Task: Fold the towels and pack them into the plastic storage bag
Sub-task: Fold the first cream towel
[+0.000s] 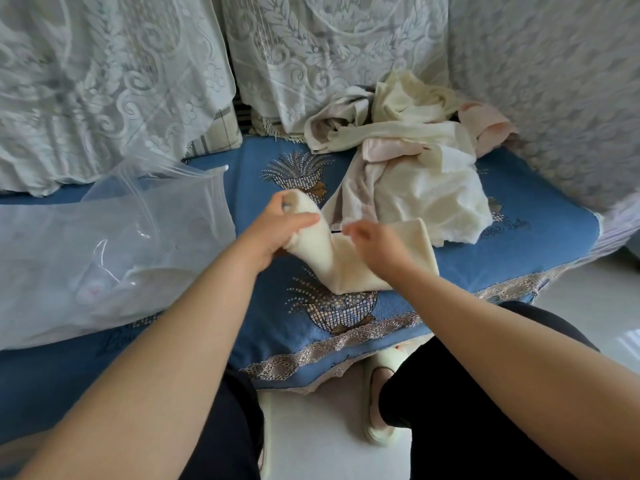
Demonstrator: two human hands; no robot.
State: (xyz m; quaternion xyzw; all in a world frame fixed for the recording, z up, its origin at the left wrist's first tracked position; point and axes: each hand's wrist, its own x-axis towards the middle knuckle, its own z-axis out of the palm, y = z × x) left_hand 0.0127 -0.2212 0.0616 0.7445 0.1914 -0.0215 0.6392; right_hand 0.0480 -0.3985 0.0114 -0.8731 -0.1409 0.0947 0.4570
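Two bare forearms reach from the bottom edge toward a blue embroidered sofa cover (398, 327). At centre, the left hand (277, 230) curls its fingers around the raised end of a folded cream towel (346, 258), lifting it off the cover. Just beside it, toward 3 o'clock, the right hand (377, 244) hovers over the towel with loosely bent fingers; whether it grips is unclear. A clear plastic storage bag (114, 244) lies at 9 o'clock. A heap of unfolded towels (408, 157) sits at 1 o'clock.
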